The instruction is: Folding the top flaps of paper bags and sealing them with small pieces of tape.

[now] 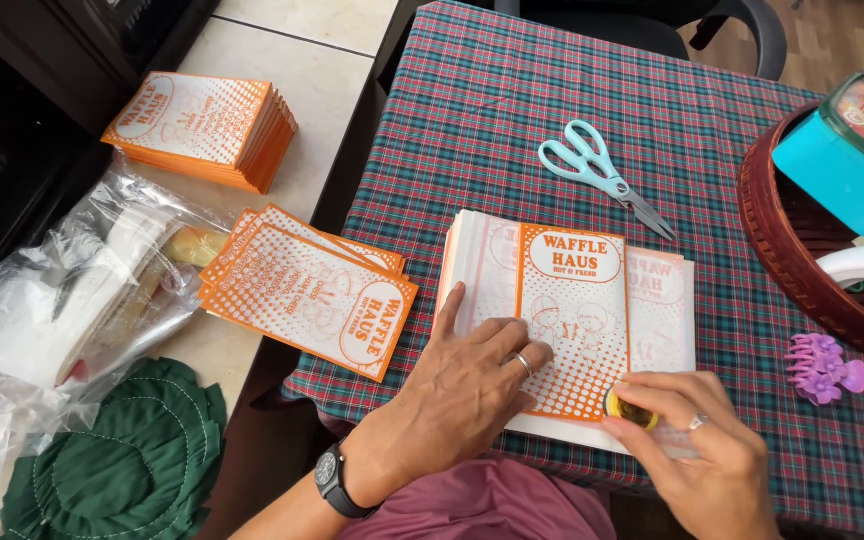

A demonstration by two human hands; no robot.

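Observation:
My left hand (457, 395) lies flat on an orange-and-white paper sleeve (574, 320) that tops a stack of white flat sheets (664, 310) on the plaid tablecloth (512, 130). A black watch sits on that wrist. At the sleeve's lower right corner, my right hand (697, 455) pinches a small yellow roll of tape (630, 410).
Teal-handled scissors (600, 175) lie beyond the stack. Folded orange sleeves (312, 290) sit at the left table edge, and a taller pile (202, 128) rests on the counter. Clear plastic bags (62, 300), green cloth (122, 460), a dark red basket (787, 250) and a purple hair clip (824, 365) surround them.

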